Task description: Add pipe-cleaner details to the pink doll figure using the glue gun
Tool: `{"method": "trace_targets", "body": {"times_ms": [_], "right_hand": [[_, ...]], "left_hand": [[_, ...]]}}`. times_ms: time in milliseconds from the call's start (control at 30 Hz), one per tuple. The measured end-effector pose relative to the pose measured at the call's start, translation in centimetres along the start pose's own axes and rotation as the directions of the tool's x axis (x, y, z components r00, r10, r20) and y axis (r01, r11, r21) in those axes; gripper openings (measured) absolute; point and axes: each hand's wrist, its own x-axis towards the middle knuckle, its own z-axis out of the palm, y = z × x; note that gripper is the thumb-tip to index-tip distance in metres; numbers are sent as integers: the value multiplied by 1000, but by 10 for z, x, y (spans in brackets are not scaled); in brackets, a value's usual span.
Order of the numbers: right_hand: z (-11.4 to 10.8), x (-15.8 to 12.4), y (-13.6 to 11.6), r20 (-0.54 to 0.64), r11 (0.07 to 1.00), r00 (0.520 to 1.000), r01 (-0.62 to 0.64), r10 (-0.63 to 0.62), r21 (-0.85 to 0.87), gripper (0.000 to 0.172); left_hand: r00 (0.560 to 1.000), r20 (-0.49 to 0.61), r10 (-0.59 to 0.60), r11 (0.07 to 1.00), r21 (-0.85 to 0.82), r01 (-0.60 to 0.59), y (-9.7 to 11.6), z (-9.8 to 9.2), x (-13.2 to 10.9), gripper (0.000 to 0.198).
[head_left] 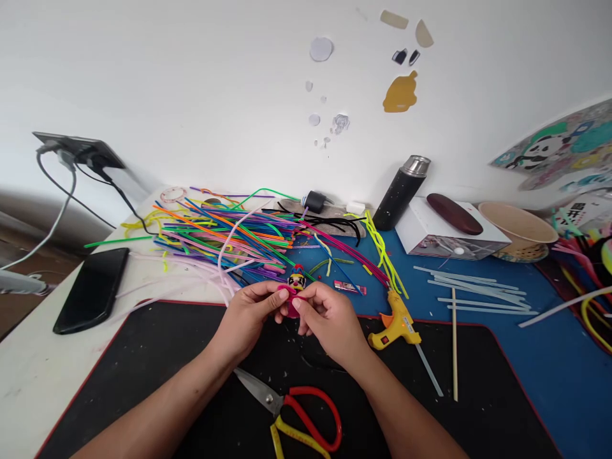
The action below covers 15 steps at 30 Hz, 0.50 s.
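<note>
left hand (261, 306) and right hand (329, 312) both pinch a magenta fuzzy piece (292, 311) just under a small figure's head (297, 280), over the black mat (191, 326) — shaping it seems the step; the next move likely calls for a steady, light grip.

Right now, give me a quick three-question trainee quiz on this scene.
1. True or false: the left hand and the right hand both touch the soft-looking magenta piece.
2. Which lies on the black, red-edged mat: A) red-and-yellow-handled metal scissors or B) a black, silver-capped bottle?
3. Fill in: the yellow plastic glue gun lies to the ____ of both hands.
Key: 1 true; 2 A; 3 right.
</note>
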Motion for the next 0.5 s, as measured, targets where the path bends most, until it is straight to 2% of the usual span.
{"method": "trace_targets", "body": {"times_ms": [267,500], "right_hand": [[0,0,2,9,997,1000,13,-12,-83,16],[3,0,0,0,999,1000,-15,15,40,17]], "left_hand": [[996,44,80,968,234,-88,3,-11,3,26],[998,57,25,972,233,-38,10,-10,4,30]]}}
